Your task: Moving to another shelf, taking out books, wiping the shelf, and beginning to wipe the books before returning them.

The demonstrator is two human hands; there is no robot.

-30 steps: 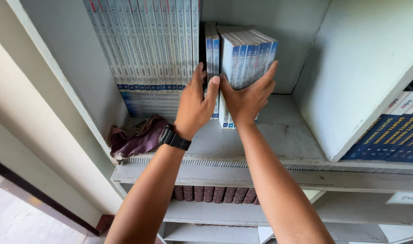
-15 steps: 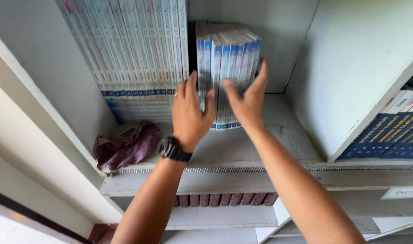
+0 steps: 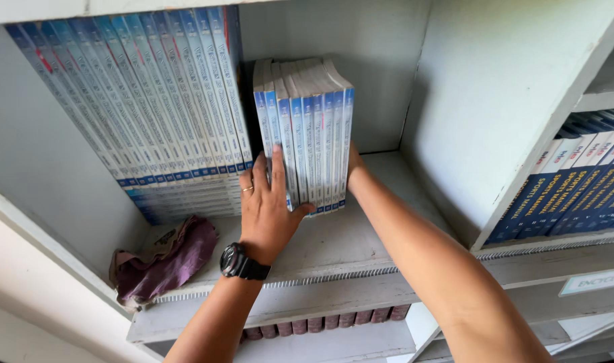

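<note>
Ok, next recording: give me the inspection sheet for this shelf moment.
Surface: pale shelf board, dusty, ribbed front edge.
Job's things: small upright batch of blue-spined books; taller leaning row to its left.
Clutter: crumpled purple cloth at the left end.
Grippers: left hand, with wristwatch and ring, flat on the batch's spines; right hand mostly hidden behind the batch's right side.
Cables: nothing seen.
Surroundings: next bay with dark blue books; brown spines on the shelf below.

Both forearms are bare, with no sleeves reaching into view. The left hand (image 3: 270, 212) wears a thin ring on one finger, and just below that hand a chunky black wristwatch (image 3: 243, 262) with a dark round face circles the wrist.
</note>
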